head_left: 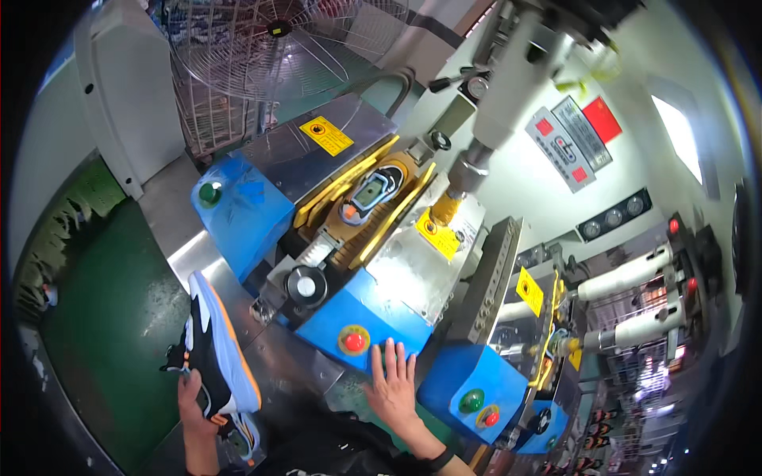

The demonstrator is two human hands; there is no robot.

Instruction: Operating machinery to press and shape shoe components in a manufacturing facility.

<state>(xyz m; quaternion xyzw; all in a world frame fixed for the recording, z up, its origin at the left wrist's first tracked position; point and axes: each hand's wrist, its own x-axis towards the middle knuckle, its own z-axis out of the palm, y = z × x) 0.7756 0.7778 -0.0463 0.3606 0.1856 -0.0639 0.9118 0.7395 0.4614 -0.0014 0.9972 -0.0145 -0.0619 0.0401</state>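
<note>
My left hand (190, 397) grips a sneaker (213, 343) with a black upper, light blue sole and orange trim, held on its side over the steel ledge at the lower left. My right hand (392, 385) lies flat with fingers spread on the front of a blue control box (361, 313), just right of its red button (354, 341). Behind the box, a second shoe (367, 194) sits sole-up inside the yellow clamps (361, 210) of a pressing machine.
A green button (209, 193) tops another blue box at the left. A second press station (476, 389) with green and red buttons stands to the right. A green conveyor belt (111, 317) runs at the left, and a wire-guard fan (270, 47) stands behind.
</note>
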